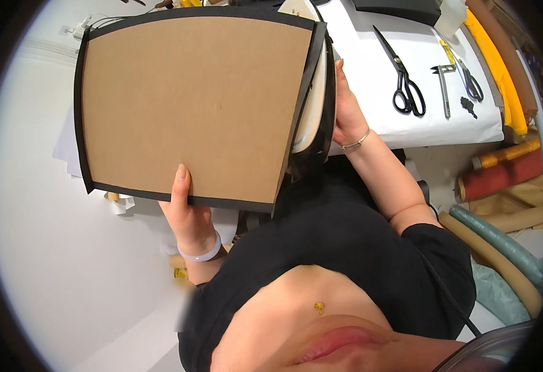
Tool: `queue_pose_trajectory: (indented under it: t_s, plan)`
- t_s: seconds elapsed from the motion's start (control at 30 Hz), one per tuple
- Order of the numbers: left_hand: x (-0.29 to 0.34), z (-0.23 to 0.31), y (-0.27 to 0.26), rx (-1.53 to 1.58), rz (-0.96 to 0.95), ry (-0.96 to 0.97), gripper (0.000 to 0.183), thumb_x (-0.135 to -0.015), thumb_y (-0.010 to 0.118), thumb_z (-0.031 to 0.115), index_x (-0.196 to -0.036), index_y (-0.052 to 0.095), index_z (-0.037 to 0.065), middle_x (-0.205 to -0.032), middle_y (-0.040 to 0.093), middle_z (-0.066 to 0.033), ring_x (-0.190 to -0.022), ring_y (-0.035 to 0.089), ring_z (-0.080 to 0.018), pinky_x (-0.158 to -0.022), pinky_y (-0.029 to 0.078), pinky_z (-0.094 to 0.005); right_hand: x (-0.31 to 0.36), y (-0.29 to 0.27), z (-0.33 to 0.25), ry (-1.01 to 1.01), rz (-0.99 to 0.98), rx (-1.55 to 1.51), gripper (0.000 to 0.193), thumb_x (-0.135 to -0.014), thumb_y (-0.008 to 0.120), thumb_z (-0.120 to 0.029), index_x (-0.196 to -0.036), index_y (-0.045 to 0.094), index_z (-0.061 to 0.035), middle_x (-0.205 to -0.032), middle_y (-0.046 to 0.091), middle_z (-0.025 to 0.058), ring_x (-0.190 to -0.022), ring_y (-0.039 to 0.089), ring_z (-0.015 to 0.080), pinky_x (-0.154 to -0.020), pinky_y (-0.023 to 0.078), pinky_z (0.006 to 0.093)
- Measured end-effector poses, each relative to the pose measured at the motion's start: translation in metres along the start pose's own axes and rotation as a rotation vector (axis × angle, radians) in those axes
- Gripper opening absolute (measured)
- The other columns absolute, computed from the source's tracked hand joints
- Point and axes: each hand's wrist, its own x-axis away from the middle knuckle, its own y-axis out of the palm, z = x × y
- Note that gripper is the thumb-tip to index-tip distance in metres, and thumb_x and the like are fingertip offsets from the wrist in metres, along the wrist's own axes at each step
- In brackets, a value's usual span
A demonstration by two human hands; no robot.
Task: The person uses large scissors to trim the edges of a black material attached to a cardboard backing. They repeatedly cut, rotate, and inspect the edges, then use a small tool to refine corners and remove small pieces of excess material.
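Left hand (187,214) has the black-edged brown panel (197,111) gripped at its bottom edge, thumb on the face, held up left of the black scissors (398,61) on the white worktop (370,80). Right hand (349,111)'s against the dark-rimmed pale piece (313,118) beside it, but can't tell how closed it is.

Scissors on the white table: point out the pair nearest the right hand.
The larger pair, left of the silver caliper; the smaller pair lies to the caliper's right, farther from the right hand.
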Motion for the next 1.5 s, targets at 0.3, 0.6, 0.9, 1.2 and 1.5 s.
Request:
queue_pose_trajectory:
  t_s: [0.3,0.6,0.9,1.2,1.5]
  plan:
    - [0.003,0.001,-0.006,-0.288,-0.005,0.113,0.032,-0.095,0.058,0.007,-0.122,0.062,-0.010,-0.124,0.065,-0.0141,-0.115,0.062,-0.0209,-0.097,0.050,-0.0338,-0.004,-0.015,-0.014,-0.139,0.060,0.023,0.073,-0.093,0.060,-0.062,-0.131,0.054,0.0006,-0.119,0.066,0.0099,-0.110,0.064,0.0186,-0.095,0.055,0.0334]
    - [0.007,-0.002,-0.007,-0.447,-0.136,0.331,0.029,-0.093,0.062,0.001,-0.122,0.059,-0.003,-0.115,0.065,-0.0116,-0.103,0.063,-0.0195,-0.092,0.050,-0.0337,-0.004,-0.024,-0.017,-0.192,0.120,0.057,0.072,-0.094,0.060,-0.062,-0.129,0.055,0.0003,-0.116,0.066,0.0086,-0.105,0.064,0.0170,-0.092,0.054,0.0319]
    - [0.006,0.000,0.005,-0.493,-0.019,0.242,0.031,-0.094,0.063,0.002,-0.124,0.058,-0.003,-0.120,0.063,-0.0106,-0.109,0.062,-0.0189,-0.096,0.049,-0.0341,-0.001,-0.033,-0.021,-0.147,0.099,0.070,0.071,-0.095,0.056,-0.062,-0.135,0.053,-0.0034,-0.122,0.065,0.0091,-0.108,0.064,0.0184,-0.093,0.054,0.0333]
    - [-0.045,0.007,-0.005,-0.114,-0.135,0.065,0.043,-0.090,0.065,0.010,-0.130,0.056,-0.002,-0.126,0.062,-0.0117,-0.118,0.060,-0.0238,-0.102,0.047,-0.0381,-0.003,-0.023,-0.022,0.243,-0.112,-0.255,0.057,-0.106,0.044,-0.047,-0.138,0.053,-0.0008,-0.123,0.068,0.0129,-0.105,0.069,0.0194,-0.086,0.062,0.0364]
    - [-0.068,0.012,-0.016,-0.228,-0.338,0.155,0.043,-0.092,0.061,0.009,-0.132,0.055,-0.005,-0.129,0.061,-0.0144,-0.118,0.061,-0.0246,-0.101,0.049,-0.0381,0.012,0.007,-0.034,0.349,0.043,-0.150,0.056,-0.103,0.050,-0.049,-0.131,0.060,-0.0005,-0.116,0.071,0.0133,-0.093,0.073,0.0183,-0.077,0.063,0.0332]
